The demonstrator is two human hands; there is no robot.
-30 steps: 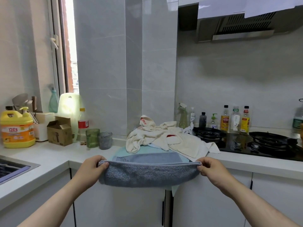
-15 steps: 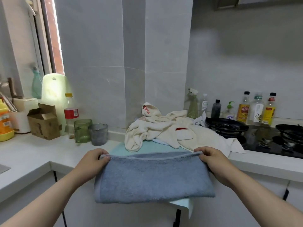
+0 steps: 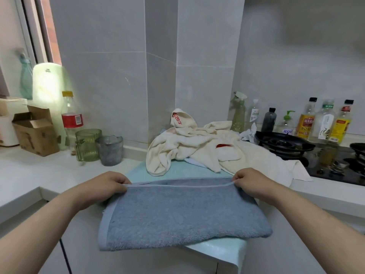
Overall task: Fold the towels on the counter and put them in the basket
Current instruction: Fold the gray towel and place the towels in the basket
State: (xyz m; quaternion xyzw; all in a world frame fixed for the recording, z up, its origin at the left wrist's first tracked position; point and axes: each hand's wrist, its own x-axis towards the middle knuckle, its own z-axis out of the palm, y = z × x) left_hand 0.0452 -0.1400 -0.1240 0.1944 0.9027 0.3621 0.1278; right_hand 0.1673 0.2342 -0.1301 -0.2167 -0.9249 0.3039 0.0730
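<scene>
A grey-blue towel, folded double, lies over the counter's front edge on a pale green mat. My left hand pinches its far left corner and my right hand pinches its far right corner, the top edge stretched between them. Behind it a heap of crumpled cream towels with red print lies on the counter. No basket is in view.
Two glass cups, a red-labelled bottle and a cardboard box stand at the left. A black gas stove with a row of bottles behind it is at the right. The white counter bends at a corner.
The view has dropped and moved closer. The grey-blue towel, held bunched at the counter edge a second ago, now lies spread flat and hangs over the front edge, both hands still on its corners.
</scene>
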